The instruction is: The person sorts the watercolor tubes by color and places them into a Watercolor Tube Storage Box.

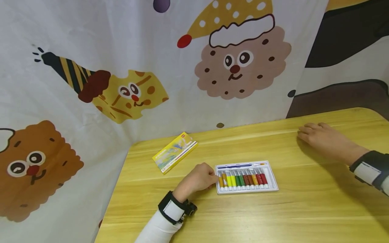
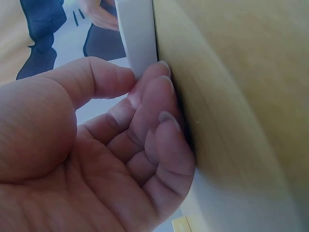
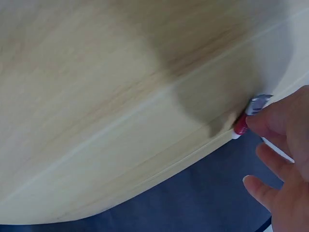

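Note:
My left hand [image 1: 197, 177] pinches the left edge of a white plastic tray [image 1: 274, 184], thumb above and curled fingers below in the left wrist view. In the tray lies a row of paint tubes [image 1: 243, 180] in yellow, green, brown and red, with a blue-handled paintbrush [image 1: 237, 166] along its back side. Over by the table's far right edge, my right hand [image 1: 325, 140] holds a small paint tube [image 3: 241, 124] with a red band and white cap, seen in the right wrist view. That tube is hidden behind the hand in the head view.
A yellow paint box [image 1: 174, 153] lies at an angle on the wooden table [image 1: 304, 212], behind the left hand. A curtain [image 1: 170, 67] printed with cartoon biscuits and cheese hangs along the table's back edge.

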Tool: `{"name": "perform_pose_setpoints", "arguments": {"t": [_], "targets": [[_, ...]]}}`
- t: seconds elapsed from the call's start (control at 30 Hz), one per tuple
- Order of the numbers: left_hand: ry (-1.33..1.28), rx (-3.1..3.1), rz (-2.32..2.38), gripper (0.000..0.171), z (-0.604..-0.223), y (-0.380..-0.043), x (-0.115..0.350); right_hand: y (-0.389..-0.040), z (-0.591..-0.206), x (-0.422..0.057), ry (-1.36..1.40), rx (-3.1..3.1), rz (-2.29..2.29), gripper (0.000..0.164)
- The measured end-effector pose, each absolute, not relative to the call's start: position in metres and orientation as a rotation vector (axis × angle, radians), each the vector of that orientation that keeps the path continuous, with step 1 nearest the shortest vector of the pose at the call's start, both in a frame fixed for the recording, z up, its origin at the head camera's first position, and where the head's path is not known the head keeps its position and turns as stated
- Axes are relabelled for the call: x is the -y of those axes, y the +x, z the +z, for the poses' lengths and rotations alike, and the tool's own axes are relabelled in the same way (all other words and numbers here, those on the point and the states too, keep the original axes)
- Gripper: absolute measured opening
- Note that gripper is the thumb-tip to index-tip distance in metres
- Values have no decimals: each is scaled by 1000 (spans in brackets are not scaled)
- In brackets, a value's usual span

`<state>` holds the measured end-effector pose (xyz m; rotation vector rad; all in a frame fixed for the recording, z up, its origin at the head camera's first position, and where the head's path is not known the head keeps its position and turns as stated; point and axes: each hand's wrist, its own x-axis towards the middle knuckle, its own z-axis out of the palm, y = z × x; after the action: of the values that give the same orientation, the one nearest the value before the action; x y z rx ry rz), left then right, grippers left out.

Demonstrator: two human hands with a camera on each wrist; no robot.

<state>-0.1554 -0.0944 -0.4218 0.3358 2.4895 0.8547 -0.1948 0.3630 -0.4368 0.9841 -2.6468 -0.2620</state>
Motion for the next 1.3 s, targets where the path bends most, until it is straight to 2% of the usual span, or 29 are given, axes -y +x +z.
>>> {"name": "perform_pose_setpoints", "arguments": {"t": [0.53, 0.77, 1.3], "targets": [[339, -2491, 860, 37, -422, -155, 94, -210, -435, -376, 788, 2866, -175, 25], [355, -2496, 853, 38, -423, -155, 95, -207, -435, -375, 738, 2875, -71, 9], [340, -2509, 839, 38, -425, -156, 95, -198, -437, -373, 612, 2920, 169, 20]]}}
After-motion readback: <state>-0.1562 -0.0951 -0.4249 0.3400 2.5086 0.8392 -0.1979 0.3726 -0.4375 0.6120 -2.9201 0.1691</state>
